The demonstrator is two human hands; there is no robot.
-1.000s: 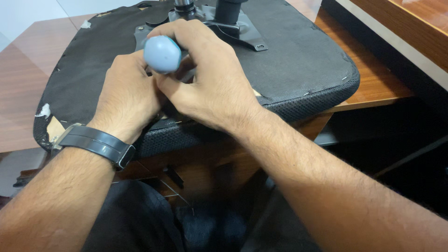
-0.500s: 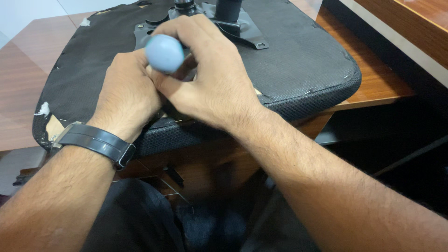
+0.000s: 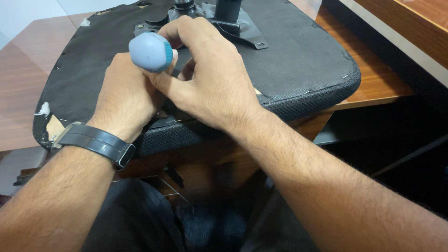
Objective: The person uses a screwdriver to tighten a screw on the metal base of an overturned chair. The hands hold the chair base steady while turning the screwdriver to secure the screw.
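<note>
I'm looking down at an upturned chair seat (image 3: 298, 60) lying on a wooden desk (image 3: 28, 84), its black underside facing me. The seat's near edge overhangs the desk edge toward my lap, and its right corner reaches close to the desk's right edge. To the left there is bare desk beside the seat; to the right the desk ends and drops into a dark gap. At the far side a metal plate (image 3: 242, 30) with a black post (image 3: 227, 8) takes up the seat's middle, so the free room lies on the cloth to the right of my hands.

My hands sit together at the near left part of the seat. My left hand (image 3: 123, 95), with a dark watch (image 3: 93, 142) on the wrist, is curled closed beside the tool. My right hand (image 3: 210, 88) wraps round a screwdriver (image 3: 151, 51), fingers bent over the shaft side, thumb pressed by the handle. Both hands touch each other.

Only the blue-grey rounded handle shows, its butt end turned up and toward me. The long axis runs away from me and downward to the seat; the shaft and tip are hidden under my fingers, so I cannot tell what they meet.
</note>
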